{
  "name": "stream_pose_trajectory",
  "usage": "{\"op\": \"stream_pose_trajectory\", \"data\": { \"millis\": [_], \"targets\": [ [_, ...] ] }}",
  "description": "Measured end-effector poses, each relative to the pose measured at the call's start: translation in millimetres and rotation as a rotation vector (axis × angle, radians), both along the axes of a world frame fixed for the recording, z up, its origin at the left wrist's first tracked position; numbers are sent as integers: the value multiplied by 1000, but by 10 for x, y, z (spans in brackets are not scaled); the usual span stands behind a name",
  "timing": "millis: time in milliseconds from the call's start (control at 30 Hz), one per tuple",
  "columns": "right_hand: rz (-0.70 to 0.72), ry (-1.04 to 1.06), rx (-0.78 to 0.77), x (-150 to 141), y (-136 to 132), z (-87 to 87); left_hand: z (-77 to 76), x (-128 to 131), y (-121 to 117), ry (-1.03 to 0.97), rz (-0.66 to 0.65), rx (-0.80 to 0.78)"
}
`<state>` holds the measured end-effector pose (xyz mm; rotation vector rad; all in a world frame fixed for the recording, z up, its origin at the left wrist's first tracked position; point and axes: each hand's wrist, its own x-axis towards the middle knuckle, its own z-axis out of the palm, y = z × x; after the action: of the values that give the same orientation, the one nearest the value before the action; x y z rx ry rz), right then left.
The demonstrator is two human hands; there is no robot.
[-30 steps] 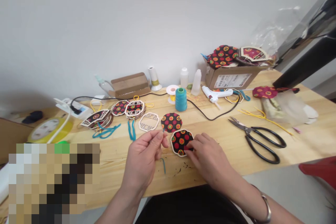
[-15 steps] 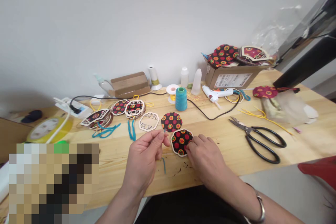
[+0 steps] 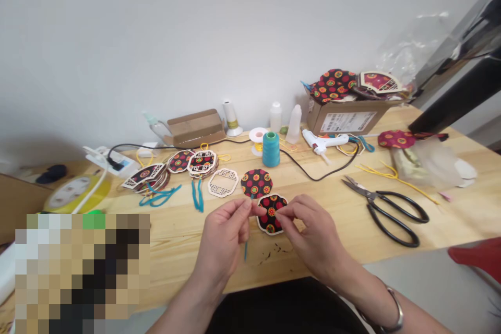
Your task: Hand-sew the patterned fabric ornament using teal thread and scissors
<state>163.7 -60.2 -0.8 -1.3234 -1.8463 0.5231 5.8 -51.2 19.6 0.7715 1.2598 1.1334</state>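
My left hand (image 3: 227, 235) is closed in a pinch on a teal cord (image 3: 246, 251), whose end hangs below the fingers. Under and between my hands lies a fabric-covered piece (image 3: 271, 225), black with red and orange dots and a pale scalloped rim. My right hand (image 3: 311, 232) is pinched over its right half; whatever sits between those fingertips is too small to make out. Just behind lies a round patterned fabric piece (image 3: 257, 182). Left of it is a pale openwork frame (image 3: 223, 173). A teal thread cone (image 3: 271, 150) stands farther back.
Black-handled scissors (image 3: 376, 197) lie to the right. Behind them are a white glue gun (image 3: 326, 141) with a black cable and a full cardboard box (image 3: 348, 115). Stacked ornaments (image 3: 202, 163) with teal tassels and a power strip (image 3: 117, 164) are at left. Dark scraps lie near the front edge.
My right hand has moved from the patterned piece's right edge toward its middle, its fingers now pinched. My left hand has shifted slightly right, closer to the piece, still with the cord.
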Motion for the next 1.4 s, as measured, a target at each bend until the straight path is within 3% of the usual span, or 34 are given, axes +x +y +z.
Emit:
{"op": "stream_pose_trajectory", "data": {
  "millis": [167,333,733,1400],
  "targets": [
    [-5,4,231,-71,-59,19,-58,67,-20,-77,-6,-104],
    [34,-69,341,-138,-88,-20,-58,91,-17,-160,-41,-148],
    [125,-199,297,-138,-126,-63,-63,78,-36,-209,-55,-156],
    [127,-171,297,-145,-90,-107,-99,88,-44,-191,-76,-165]
  ]
}}
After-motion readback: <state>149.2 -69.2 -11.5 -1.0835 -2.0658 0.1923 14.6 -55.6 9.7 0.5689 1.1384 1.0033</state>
